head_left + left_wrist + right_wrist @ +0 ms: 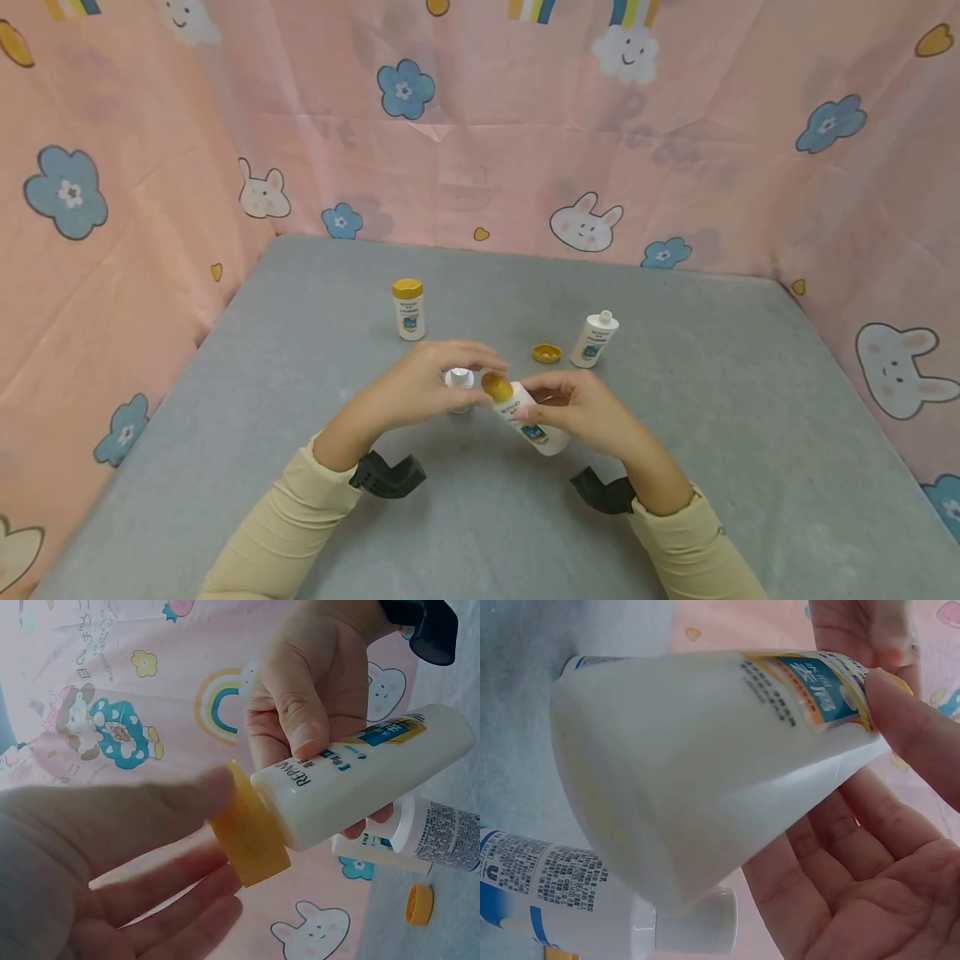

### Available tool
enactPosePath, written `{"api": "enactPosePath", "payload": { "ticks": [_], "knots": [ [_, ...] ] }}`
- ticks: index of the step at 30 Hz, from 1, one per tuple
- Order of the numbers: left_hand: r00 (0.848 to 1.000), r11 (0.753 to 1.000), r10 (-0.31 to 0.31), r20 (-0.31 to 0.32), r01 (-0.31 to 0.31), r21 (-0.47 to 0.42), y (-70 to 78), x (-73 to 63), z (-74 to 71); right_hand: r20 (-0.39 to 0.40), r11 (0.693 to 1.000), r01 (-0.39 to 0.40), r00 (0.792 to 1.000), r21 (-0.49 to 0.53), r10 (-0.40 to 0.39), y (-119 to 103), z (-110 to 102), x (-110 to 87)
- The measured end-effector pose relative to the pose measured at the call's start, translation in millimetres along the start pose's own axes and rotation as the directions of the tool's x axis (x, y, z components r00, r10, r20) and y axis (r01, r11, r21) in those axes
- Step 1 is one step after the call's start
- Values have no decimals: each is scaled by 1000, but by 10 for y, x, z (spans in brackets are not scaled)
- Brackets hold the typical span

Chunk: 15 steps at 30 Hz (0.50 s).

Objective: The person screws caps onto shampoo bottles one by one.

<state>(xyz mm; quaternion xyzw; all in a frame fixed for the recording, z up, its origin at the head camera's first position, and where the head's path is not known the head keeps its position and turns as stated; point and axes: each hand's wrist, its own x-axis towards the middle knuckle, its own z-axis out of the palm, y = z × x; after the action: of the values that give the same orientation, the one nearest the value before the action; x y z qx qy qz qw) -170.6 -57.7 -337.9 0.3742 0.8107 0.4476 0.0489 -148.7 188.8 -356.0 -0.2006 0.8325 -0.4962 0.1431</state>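
A white bottle (528, 425) with a printed label is held tilted over the table by my right hand (581, 412), thumb across the label and fingers underneath. Its yellow cap (251, 832) sits at the upper end, pointing left. My left hand (427, 383) pinches this cap, the thumb on its edge and the fingers at its far side in the left wrist view. In the right wrist view the bottle's broad base (607, 787) faces the camera. Just behind my left hand stands another white bottle (459, 380), partly hidden by the fingers.
On the grey table (712, 433), a yellow-capped bottle (410, 317) stands at the back left. A loose yellow cap (547, 353) lies beside an uncapped white bottle (595, 342) at the right. Pink printed cloth (480, 150) hangs around the table's back and sides.
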Motion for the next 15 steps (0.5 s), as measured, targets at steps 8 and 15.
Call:
{"api": "enactPosePath", "payload": {
  "ticks": [8, 15],
  "knots": [
    [973, 973, -223, -58, 219, -76, 24, 23, 57, -14, 999, -30, 999, -17, 30, 8, 0, 8],
    [978, 976, -206, -32, 203, -85, 30, 27, 101, -8, 999, -31, 999, -19, 31, -2, -9, -2]
  ]
}}
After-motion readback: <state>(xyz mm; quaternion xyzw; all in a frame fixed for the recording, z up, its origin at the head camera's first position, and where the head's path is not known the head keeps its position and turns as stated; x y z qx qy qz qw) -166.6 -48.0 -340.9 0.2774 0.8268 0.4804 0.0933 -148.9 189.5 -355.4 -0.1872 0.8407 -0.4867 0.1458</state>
